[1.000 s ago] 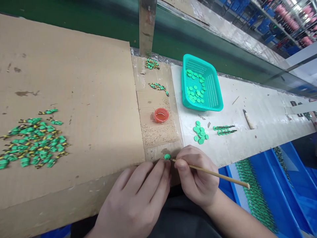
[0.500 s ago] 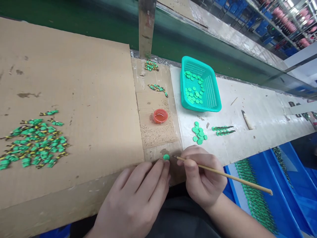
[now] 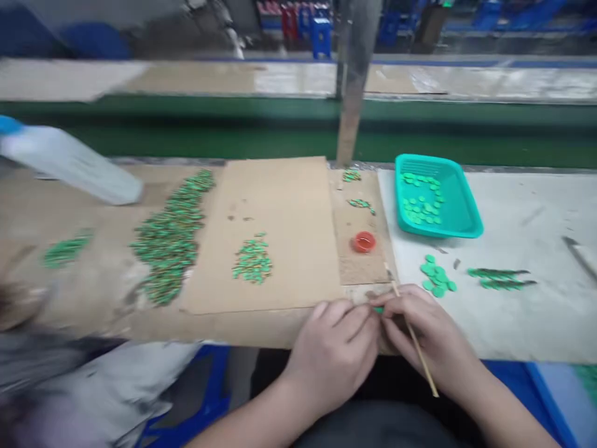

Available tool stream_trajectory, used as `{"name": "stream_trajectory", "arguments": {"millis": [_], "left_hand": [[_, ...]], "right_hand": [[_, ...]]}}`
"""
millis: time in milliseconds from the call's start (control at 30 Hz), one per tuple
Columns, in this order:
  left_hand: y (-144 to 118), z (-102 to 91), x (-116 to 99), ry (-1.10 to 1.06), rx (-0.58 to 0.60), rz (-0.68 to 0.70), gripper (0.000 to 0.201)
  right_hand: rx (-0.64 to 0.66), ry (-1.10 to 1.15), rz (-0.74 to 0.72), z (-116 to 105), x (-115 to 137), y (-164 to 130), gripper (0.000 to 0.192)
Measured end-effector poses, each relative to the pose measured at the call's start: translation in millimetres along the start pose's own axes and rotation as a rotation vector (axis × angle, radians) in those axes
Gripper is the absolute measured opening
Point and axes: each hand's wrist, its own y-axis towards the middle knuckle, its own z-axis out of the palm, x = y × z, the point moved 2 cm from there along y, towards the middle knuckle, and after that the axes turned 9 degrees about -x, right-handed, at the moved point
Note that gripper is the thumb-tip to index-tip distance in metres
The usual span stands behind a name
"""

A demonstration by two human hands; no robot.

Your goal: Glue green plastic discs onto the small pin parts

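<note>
At the table's front edge, my left hand point(image 3: 338, 342) is closed, its fingertips pinching a small green disc point(image 3: 379, 309) that looks like a button. My right hand point(image 3: 426, 326) holds a thin wooden-handled brush point(image 3: 422, 358), its tip pointing up and away. The right thumb and forefinger meet at the disc's right side; whether they grip it too is partly hidden. Just beyond the hands stands a small red cup point(image 3: 364, 242) of liquid. Loose green discs point(image 3: 437, 277) lie to the right, beside two rows of discs on dark strips point(image 3: 501, 278).
A teal basket point(image 3: 469, 214) holds several green discs. Green-and-yellow pieces point(image 3: 252, 260) lie on cardboard point(image 3: 289, 205), with a bigger heap point(image 3: 170, 242) further left. A white bottle point(image 3: 69, 158) leans at far left, near another person's sleeve point(image 3: 102, 386). A metal post point(image 3: 352, 93) rises behind.
My view has swung left and levelled. The right hand has come against the left at the disc, and the brush tip has turned from the disc to point away.
</note>
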Motion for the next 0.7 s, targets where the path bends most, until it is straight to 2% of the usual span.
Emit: {"name": "stream_trajectory", "arguments": {"millis": [133, 200, 233, 267, 333, 400, 433, 500, 600, 700], "left_hand": [[-4, -18.1, -1, -0.044, 0.038, -0.057, 0.025], [-3, -37.8, 18, 0.024, 0.062, -0.168, 0.032], [-1, -50.9, 35, 0.1, 0.09, -0.262, 0.042], [2, -67.2, 57, 0.28, 0.099, -0.424, 0.055], [14, -105.0, 108, 0.485, 0.051, -0.61, 0.035], [30, -142.3, 159, 0.636, 0.047, -0.735, 0.028], [38, -158.2, 181, 0.69, 0.072, -0.783, 0.026], [51, -179.4, 214, 0.722, 0.193, -0.849, 0.026], [62, -186.4, 237, 0.708, 0.372, -0.896, 0.033], [65, -180.1, 241, 0.712, 0.406, -0.908, 0.037]], "right_hand": [[-0.061, -0.008, -0.039, 7, -6, -7, 0.015], [-0.084, -0.018, -0.044, 9, -7, -11, 0.011], [-0.084, -0.023, -0.04, 9, -8, -13, 0.009], [-0.079, -0.028, -0.029, 10, -9, -15, 0.008], [-0.072, -0.03, -0.005, 10, -10, -18, 0.006], [-0.091, -0.014, 0.002, 9, -10, -20, 0.006], [-0.113, -0.004, -0.002, 8, -10, -21, 0.006], [-0.155, 0.016, -0.007, 6, -9, -21, 0.006], [-0.193, 0.034, 0.009, 5, -9, -21, 0.007], [-0.199, 0.054, 0.035, 6, -10, -21, 0.008]]}}
